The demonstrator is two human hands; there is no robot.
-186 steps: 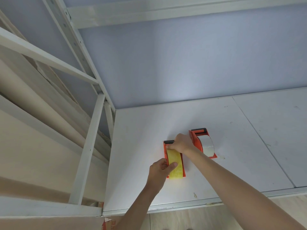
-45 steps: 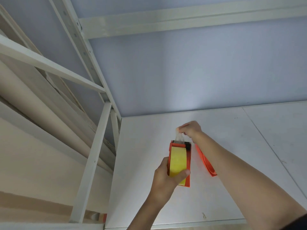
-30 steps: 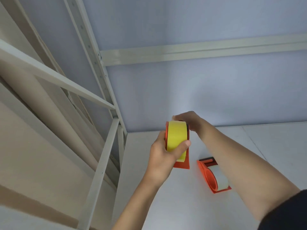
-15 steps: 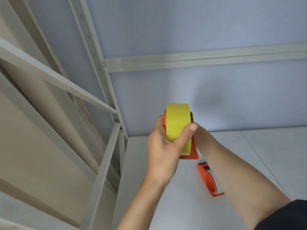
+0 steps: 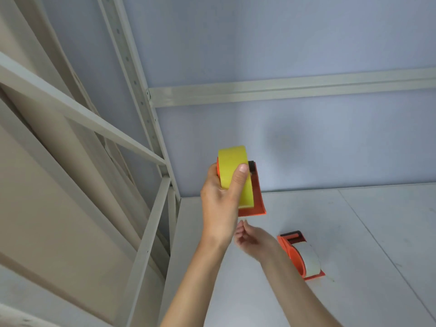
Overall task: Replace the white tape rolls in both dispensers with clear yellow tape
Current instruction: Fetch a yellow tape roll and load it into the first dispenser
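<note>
My left hand (image 5: 220, 199) holds an orange tape dispenser (image 5: 256, 199) up in the air, thumb pressed on the yellow tape roll (image 5: 232, 164) mounted in it. My right hand (image 5: 253, 239) hovers just below that dispenser, fingers loosely apart and holding nothing. A second orange dispenser (image 5: 291, 252) lies on the white shelf board (image 5: 354, 232) to the right, with a white tape roll (image 5: 310, 257) in it.
A pale metal shelf upright (image 5: 132, 74) and cross beam (image 5: 283, 89) frame the bay. A diagonal brace (image 5: 146, 251) runs down on the left. Beige boards (image 5: 47, 185) stand at far left. A blue-grey wall (image 5: 306, 142) closes the back.
My left hand has lifted the yellow-tape dispenser off the shelf board. My right hand has let go of its front end and dropped below it.
</note>
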